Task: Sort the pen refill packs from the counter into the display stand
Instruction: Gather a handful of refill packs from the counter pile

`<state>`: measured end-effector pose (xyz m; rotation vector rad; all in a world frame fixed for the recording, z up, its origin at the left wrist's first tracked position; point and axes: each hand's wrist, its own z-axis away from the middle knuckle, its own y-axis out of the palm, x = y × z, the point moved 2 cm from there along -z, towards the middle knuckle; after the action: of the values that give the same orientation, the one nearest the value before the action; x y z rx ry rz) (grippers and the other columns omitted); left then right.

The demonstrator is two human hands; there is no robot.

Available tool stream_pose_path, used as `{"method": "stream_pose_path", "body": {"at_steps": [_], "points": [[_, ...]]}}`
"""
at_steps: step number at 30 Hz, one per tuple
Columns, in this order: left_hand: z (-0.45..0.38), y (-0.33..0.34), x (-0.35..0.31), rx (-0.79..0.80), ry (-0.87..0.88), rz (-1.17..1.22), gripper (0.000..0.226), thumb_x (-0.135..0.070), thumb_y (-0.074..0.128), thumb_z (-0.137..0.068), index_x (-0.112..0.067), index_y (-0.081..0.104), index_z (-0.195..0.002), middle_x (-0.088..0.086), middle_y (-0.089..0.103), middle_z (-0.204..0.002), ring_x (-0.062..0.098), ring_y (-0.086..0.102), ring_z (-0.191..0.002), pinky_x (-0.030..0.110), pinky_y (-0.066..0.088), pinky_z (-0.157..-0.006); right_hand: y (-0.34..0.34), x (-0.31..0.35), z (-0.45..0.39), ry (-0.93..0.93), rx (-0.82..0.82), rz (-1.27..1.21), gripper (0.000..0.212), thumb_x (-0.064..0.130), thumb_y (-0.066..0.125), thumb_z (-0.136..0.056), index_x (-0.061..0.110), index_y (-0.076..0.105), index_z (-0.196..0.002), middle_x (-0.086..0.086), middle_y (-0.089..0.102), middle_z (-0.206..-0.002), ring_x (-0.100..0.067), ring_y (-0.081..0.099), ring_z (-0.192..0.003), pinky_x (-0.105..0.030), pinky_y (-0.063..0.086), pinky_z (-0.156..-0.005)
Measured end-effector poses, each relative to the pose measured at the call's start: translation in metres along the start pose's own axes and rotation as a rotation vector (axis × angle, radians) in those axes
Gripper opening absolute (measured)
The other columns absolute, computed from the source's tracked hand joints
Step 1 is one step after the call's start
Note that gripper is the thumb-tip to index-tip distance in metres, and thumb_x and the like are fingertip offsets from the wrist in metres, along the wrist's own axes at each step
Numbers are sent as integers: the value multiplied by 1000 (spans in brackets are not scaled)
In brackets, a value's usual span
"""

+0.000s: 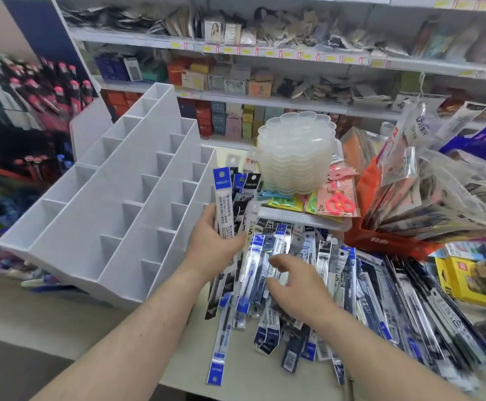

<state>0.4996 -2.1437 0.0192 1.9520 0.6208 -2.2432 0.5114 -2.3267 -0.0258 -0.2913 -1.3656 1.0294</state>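
A white tiered display stand (114, 204) with several empty compartments stands on the left of the counter. My left hand (211, 241) grips a bunch of pen refill packs (226, 195) upright, just right of the stand's front edge. A large loose heap of refill packs (375, 299) in blue, black and clear wrappers covers the counter to the right. My right hand (296, 287) hovers over the heap's left part with fingers spread and curled down; nothing is held in it.
A stack of clear scalloped plastic trays (296, 151) sits behind the heap, on packs of pink scissors (338, 199). An orange box of bagged goods (395, 227) leans at the right. A yellow box (473, 282) lies at far right. Shop shelves (265, 50) fill the background.
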Motion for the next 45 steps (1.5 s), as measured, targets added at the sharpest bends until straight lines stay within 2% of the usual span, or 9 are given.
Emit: {"method": "stream_pose_path", "body": {"at_steps": [8, 18, 21, 24, 29, 33, 37, 42, 45], "points": [[12, -20, 5, -116, 115, -16, 47, -9, 77, -80, -48, 54, -94, -25, 70, -92, -5, 68, -90, 23, 57, -78, 77, 30, -55, -315, 320, 718, 70, 52, 42, -99, 9, 28, -152, -8, 17, -164, -26, 7, -152, -53, 6, -122], [17, -6, 19, -116, 162, -101, 48, -20, 79, -77, -52, 49, -98, -16, 68, -98, 1, 67, -92, 35, 59, -79, 51, -19, -42, -365, 384, 876, 76, 57, 45, -95, 18, 23, -156, 0, 11, -167, -21, 6, -153, -50, -2, -123], [17, -1, 26, -104, 170, -99, 48, -20, 79, -78, -52, 49, -98, -21, 66, -95, 2, 66, -93, 31, 58, -78, 36, -20, -34, -311, 405, 734, 78, 61, 54, -89, 19, 32, -152, 2, 22, -163, -20, 11, -152, -47, -2, -122], [16, 2, 33, -85, 184, -95, 48, -20, 80, -78, -51, 49, -97, -24, 66, -92, -1, 65, -93, 28, 57, -76, 24, -3, -29, -151, 321, 263, 92, 55, 71, -79, 25, 28, -155, 6, 32, -159, -15, 23, -148, -39, 15, -123], [17, 6, 37, -153, 195, 4, 51, -13, 82, -76, -49, 54, -98, -32, 67, -91, -5, 67, -87, 19, 56, -74, 17, 26, -19, -157, 187, -294, 79, 21, 85, -68, 48, 42, -129, 32, 57, -122, 13, 52, -114, -10, 42, -93], [18, 14, 42, -171, 216, 52, 51, -6, 82, -74, -41, 54, -97, -25, 69, -85, -11, 65, -85, 9, 51, -72, 29, 35, -27, -173, 120, -391, 79, 7, 88, -65, 35, 45, -125, 20, 65, -112, 3, 63, -105, -22, 54, -87], [18, 16, 50, -124, 231, 31, 47, -21, 78, -65, -38, 55, -103, -22, 66, -86, -16, 62, -84, 9, 51, -74, 35, 31, -31, -153, 44, -348, 59, -4, 79, -76, 36, 41, -99, 31, 63, -85, 24, 57, -83, -5, 45, -69], [20, 10, 63, -57, 228, 8, 62, -36, 76, -58, -67, 47, -104, -34, 63, -99, -7, 63, -96, 16, 50, -86, 55, 18, -29, -140, 27, -270, 71, 6, 76, -77, 36, 45, -134, 37, 61, -100, 13, 60, -94, -7, 47, -74], [25, 12, 77, -19, 192, 14, 67, -36, 78, -56, -50, 46, -113, -33, 63, -105, -7, 62, -99, 15, 49, -89, 65, 15, -28, -146, 71, -256, 80, 8, 77, -77, 37, 37, -139, 41, 54, -105, 31, 49, -95, 2, 38, -77]]}}
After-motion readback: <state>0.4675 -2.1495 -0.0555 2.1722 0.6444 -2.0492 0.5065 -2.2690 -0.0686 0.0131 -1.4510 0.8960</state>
